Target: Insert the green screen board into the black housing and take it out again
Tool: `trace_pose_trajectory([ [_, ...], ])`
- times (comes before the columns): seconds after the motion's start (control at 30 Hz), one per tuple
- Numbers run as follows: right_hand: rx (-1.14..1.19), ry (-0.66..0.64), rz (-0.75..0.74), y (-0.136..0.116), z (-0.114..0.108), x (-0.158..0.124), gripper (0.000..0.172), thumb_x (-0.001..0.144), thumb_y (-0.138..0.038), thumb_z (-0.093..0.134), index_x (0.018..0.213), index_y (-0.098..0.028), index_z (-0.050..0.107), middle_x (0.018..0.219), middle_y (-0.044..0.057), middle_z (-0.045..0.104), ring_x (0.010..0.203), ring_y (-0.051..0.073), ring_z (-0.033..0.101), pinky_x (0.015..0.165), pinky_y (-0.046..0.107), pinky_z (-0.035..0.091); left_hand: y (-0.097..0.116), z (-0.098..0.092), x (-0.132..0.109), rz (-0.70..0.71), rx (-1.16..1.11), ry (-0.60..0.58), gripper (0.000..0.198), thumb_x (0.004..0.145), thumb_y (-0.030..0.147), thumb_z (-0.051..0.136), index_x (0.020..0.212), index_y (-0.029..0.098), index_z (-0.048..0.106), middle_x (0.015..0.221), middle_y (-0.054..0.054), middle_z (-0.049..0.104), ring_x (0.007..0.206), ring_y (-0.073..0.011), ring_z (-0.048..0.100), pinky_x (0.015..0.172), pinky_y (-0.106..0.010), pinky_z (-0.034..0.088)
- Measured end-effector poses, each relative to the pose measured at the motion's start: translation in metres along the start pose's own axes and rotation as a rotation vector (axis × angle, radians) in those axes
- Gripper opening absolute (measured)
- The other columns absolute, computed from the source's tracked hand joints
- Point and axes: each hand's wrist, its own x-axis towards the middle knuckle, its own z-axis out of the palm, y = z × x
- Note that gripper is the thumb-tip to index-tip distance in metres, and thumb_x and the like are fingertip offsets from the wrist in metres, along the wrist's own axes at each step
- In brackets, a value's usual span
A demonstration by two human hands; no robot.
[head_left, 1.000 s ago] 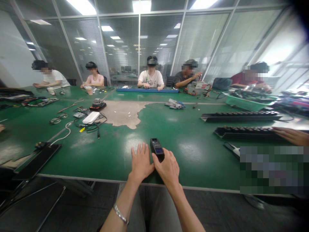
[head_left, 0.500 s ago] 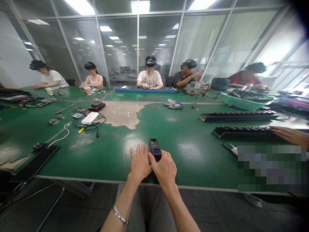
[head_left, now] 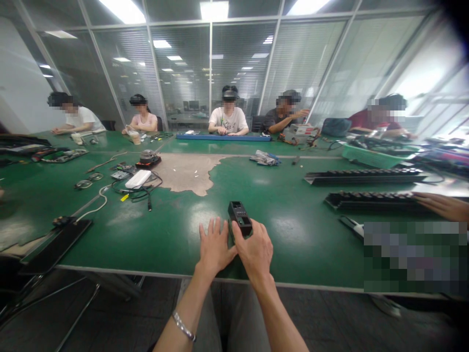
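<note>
On the left of the green bench (head_left: 146, 244), a white box (head_left: 138, 179) sits by dark wires (head_left: 149, 204). Next, the left hand (head_left: 214, 247) lies flat, fingers spread, holding nothing. Just beside it, a small black box (head_left: 239, 215) has its near end gripped by the right hand (head_left: 255, 249). Farther right lie two long black bars (head_left: 370, 202).

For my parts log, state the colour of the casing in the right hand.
Black; the casing shows in the head view, gripped by the right hand.
</note>
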Motion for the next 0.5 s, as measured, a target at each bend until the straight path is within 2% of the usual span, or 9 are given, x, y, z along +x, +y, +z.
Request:
trace_pose_trajectory([
  [0.13, 0.037, 0.062, -0.004, 0.016, -0.008, 0.013, 0.050, 0.088, -0.059, 0.052, 0.112, -0.017, 0.064, 0.101, 0.011, 0.067, 0.091, 0.024, 0.061, 0.080, 0.033, 0.043, 0.000, 0.001, 0.001, -0.015, -0.013, 0.003, 0.081, 0.092, 0.074, 0.025, 0.154, 0.023, 0.032, 0.162, -0.012, 0.026, 0.150, -0.0364, 0.015, 0.118, -0.065, 0.008],
  [0.23, -0.009, 0.058, 0.029, 0.037, -0.006, 0.015, 0.051, 0.087, -0.059, 0.053, 0.113, -0.016, 0.064, 0.101, 0.012, 0.067, 0.091, 0.025, 0.061, 0.080, 0.034, 0.042, 0.001, 0.001, 0.001, -0.021, -0.024, 0.016, 0.085, 0.090, 0.079, 0.021, 0.153, 0.023, 0.035, 0.161, -0.012, 0.027, 0.149, -0.0370, 0.017, 0.117, -0.065, 0.008],
  [0.37, -0.067, 0.021, 0.080, 0.056, 0.002, 0.009, 0.053, 0.087, -0.058, 0.051, 0.114, -0.015, 0.064, 0.103, 0.013, 0.067, 0.092, 0.026, 0.062, 0.080, 0.035, 0.042, 0.001, -0.001, -0.001, -0.005, -0.034, 0.040, 0.081, 0.091, 0.077, 0.022, 0.152, 0.025, 0.036, 0.161, -0.011, 0.030, 0.149, -0.0371, 0.018, 0.117, -0.065, 0.009],
  [0.5, -0.118, -0.030, 0.097, 0.059, 0.007, 0.004, 0.051, 0.087, -0.056, 0.052, 0.115, -0.015, 0.063, 0.105, 0.013, 0.067, 0.093, 0.026, 0.062, 0.078, 0.034, 0.042, 0.001, -0.003, -0.002, -0.001, -0.027, 0.046, 0.075, 0.094, 0.073, 0.024, 0.152, 0.027, 0.037, 0.161, -0.010, 0.030, 0.149, -0.0371, 0.019, 0.117, -0.065, 0.009],
])
